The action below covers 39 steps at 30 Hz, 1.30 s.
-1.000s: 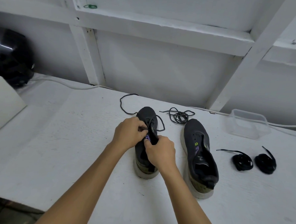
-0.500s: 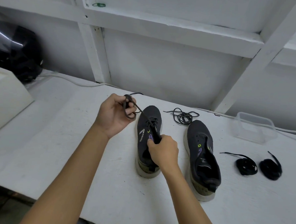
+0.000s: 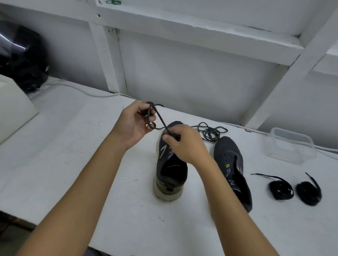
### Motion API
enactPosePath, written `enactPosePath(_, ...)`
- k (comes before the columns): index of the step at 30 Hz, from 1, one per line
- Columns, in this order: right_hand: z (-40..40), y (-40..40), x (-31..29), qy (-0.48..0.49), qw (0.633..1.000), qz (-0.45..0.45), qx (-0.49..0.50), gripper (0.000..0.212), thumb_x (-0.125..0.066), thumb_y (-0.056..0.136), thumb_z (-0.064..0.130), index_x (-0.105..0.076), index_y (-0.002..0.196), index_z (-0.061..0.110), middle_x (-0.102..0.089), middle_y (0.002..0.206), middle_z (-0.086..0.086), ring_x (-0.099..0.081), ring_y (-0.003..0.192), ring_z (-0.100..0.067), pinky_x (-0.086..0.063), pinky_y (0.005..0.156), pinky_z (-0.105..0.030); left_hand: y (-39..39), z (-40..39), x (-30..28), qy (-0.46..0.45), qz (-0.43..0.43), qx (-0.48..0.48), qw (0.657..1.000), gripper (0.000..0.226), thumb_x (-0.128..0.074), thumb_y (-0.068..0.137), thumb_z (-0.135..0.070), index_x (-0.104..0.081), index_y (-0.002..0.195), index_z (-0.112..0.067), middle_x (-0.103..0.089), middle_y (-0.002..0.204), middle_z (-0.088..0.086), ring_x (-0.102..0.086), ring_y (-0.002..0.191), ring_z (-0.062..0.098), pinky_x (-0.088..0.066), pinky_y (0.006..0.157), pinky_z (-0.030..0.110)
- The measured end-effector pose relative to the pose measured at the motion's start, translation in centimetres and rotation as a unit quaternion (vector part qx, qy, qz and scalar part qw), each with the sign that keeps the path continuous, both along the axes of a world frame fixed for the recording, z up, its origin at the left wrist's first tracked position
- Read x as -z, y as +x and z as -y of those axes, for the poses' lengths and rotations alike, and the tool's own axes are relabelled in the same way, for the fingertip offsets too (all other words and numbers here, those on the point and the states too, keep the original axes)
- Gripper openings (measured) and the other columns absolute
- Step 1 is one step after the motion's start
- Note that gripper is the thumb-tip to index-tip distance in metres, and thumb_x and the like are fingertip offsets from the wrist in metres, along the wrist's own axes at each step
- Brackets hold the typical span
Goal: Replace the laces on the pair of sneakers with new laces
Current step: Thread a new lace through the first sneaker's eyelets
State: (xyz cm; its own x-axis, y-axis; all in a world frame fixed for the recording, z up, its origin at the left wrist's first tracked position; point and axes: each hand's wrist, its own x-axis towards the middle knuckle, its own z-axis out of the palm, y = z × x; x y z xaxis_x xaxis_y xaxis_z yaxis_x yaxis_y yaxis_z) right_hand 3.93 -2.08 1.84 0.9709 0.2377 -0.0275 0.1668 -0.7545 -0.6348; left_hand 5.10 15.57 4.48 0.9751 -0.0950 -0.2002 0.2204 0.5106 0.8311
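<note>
With the left hand [image 3: 134, 124] gripping gathered old lace [image 3: 152, 117] and the right hand [image 3: 185, 143] pinching it over the left sneaker [image 3: 170, 173] mid-table, a snagged eyelet could drag the shoe toward the table's [image 3: 64, 161] near edge.

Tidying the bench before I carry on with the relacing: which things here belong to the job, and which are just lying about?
Job:
- left dark grey sneaker
- right dark grey sneaker
- old dark lace held in both hands
- loose pulled-out grey lace
- two coiled black new laces

Lying about:
- clear plastic tub
- black helmet
- white cable
- green rubber band
</note>
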Motion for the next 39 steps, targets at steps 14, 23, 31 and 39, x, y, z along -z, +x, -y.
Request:
enactPosePath(14, 3.9, 3.0, -3.1, 0.459, 0.852, -0.123, 0.22, 0.02, -0.045, 0.106, 0.028, -0.064, 0.1, 0.023, -0.067, 0.081, 0.006, -0.069, 0.082, -0.013, -0.052, 0.076, -0.032, 0.6, 2.3, 6.3, 0.584, -0.01, -0.055, 0.81, 0.033, -0.064, 0.092, -0.04, -0.063, 0.118, -0.021, -0.067, 0.106, -0.004, -0.062, 0.108, 0.021, -0.048, 0.089, 0.033)
enactPosePath(23, 4.2, 3.4, -3.5, 0.447, 0.863, -0.091, 0.218, 0.019, -0.05, 0.105, 0.025, -0.069, 0.1, 0.02, -0.061, 0.075, 0.004, -0.068, 0.073, -0.011, -0.052, 0.066, -0.026, 1.5, 5.8, 6.1, 0.618, -0.041, 0.011, 0.785, 0.03, -0.073, 0.078, -0.057, -0.066, 0.08, -0.028, -0.068, 0.086, -0.012, -0.063, 0.083, 0.012, -0.053, 0.073, 0.029)
enactPosePath(31, 4.1, 3.8, -2.3, 0.315, 0.912, -0.073, 0.251, 0.02, -0.057, 0.101, 0.026, -0.072, 0.089, 0.021, -0.071, 0.066, 0.011, -0.05, 0.045, -0.001, -0.037, 0.049, -0.019, 1.8, 4.8, 5.2, 0.345, -0.128, 0.015, 0.93, 0.013, -0.053, 0.086, -0.024, -0.053, 0.077, -0.016, -0.052, 0.074, 0.001, -0.045, 0.066, 0.015, -0.034, 0.061, 0.029)
enactPosePath(39, 3.4, 3.2, -1.8, 0.041, 0.99, -0.121, 0.061, 0.019, -0.061, 0.094, 0.034, -0.076, 0.089, 0.024, -0.071, 0.075, 0.009, -0.056, 0.063, -0.007, -0.043, 0.062, -0.025, 2.4, 3.7, 1.9, 0.377, 0.054, 0.044, 0.924, 0.019, -0.055, 0.098, -0.029, -0.066, 0.085, -0.02, -0.063, 0.09, -0.008, -0.052, 0.076, 0.006, -0.039, 0.065, 0.021)
